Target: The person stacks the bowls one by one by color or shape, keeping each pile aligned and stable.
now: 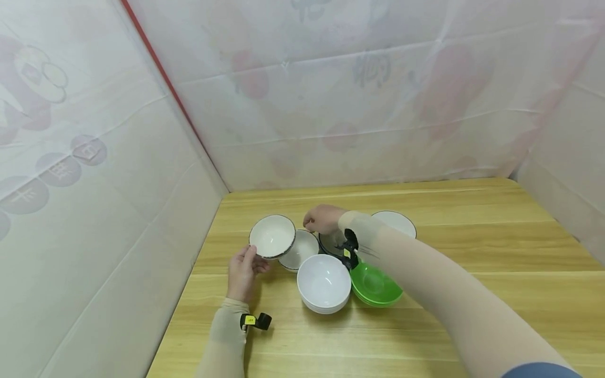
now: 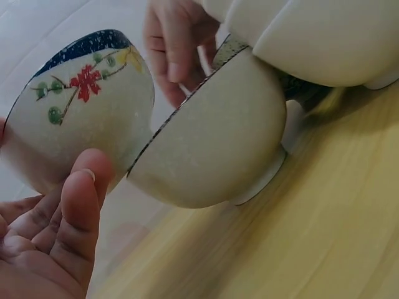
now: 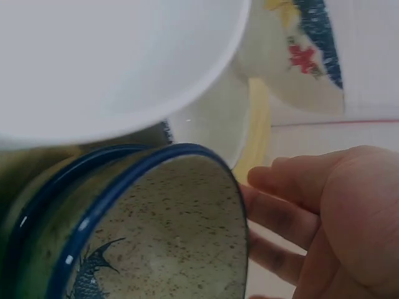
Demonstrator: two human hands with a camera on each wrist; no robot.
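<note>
Currently my left hand (image 1: 244, 273) holds a flower-painted bowl (image 1: 272, 237) tilted up near the table's (image 1: 472, 294) left edge, thumb on its outer wall, fingers spread rather than clenched. My right hand (image 1: 322, 219) reaches over the cluster toward the far edge, fingers curled at the rim of a speckled bowl (image 1: 300, 249) beside it; whether they truly pinch it I cannot tell. Glazed ceramic like this should be stiff, fairly heavy, slick and prone to chipping, so I judge the rim, or the wall with a thumb hooked inside, the safest hold, with bowls kept from knocking together. A plain white bowl (image 1: 323, 283) and a green bowl (image 1: 375, 285) sit nearer me, a white plate (image 1: 398, 221) behind my forearm. Only the left wrist view shows the red blossom and blue rim on the flower-painted bowl's outside (image 2: 81, 118), pressed against the speckled bowl's wall (image 2: 218, 140). Only the right wrist view reveals a blue-rimmed fish bowl (image 3: 156, 230), largely hidden from the head camera, just beside my fingers (image 3: 280, 218).
</note>
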